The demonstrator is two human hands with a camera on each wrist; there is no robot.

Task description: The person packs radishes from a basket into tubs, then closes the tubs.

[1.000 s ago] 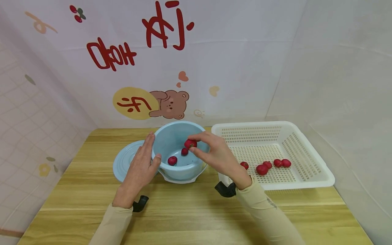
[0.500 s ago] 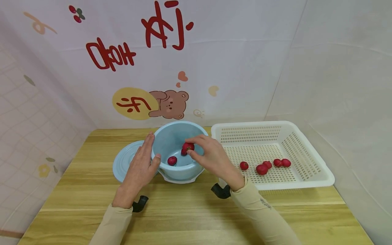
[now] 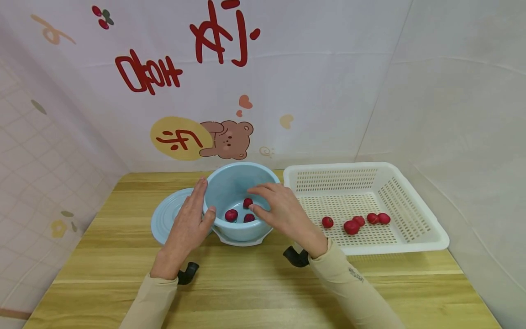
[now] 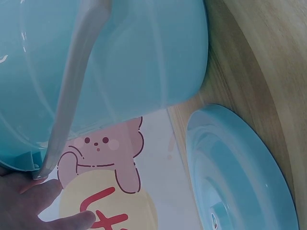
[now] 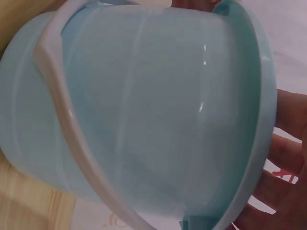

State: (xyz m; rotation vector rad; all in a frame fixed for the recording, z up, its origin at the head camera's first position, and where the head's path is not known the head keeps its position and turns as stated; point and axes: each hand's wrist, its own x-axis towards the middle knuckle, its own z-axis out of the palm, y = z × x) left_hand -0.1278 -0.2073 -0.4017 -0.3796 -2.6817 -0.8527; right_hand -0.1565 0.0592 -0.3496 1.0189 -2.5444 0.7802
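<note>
A light blue bucket [image 3: 238, 234] with a pale handle [image 5: 79, 148] stands on the table. Three small red radishes [image 3: 231, 215] lie on its floor. My left hand [image 3: 186, 224] rests against the bucket's left rim, fingers straight. Over the right side of the opening is my right hand [image 3: 283, 212], its thumb and fingers parted with nothing between them. In the right wrist view its fingers [image 5: 280, 191] reach past the rim. The blue lid [image 3: 164, 219] lies flat left of the bucket, partly hidden by my left hand.
To the right stands a white perforated basket [image 3: 429, 224] with several red radishes [image 3: 351, 227] on its floor. Behind the wooden table [image 3: 246, 292] hangs a printed cloth [image 3: 328, 91]. Bare wood shows in front of the bucket.
My right hand moved left and lower into the bucket's opening and let go of a radish. That radish now lies near the front of the bucket floor. My left hand stayed put.
</note>
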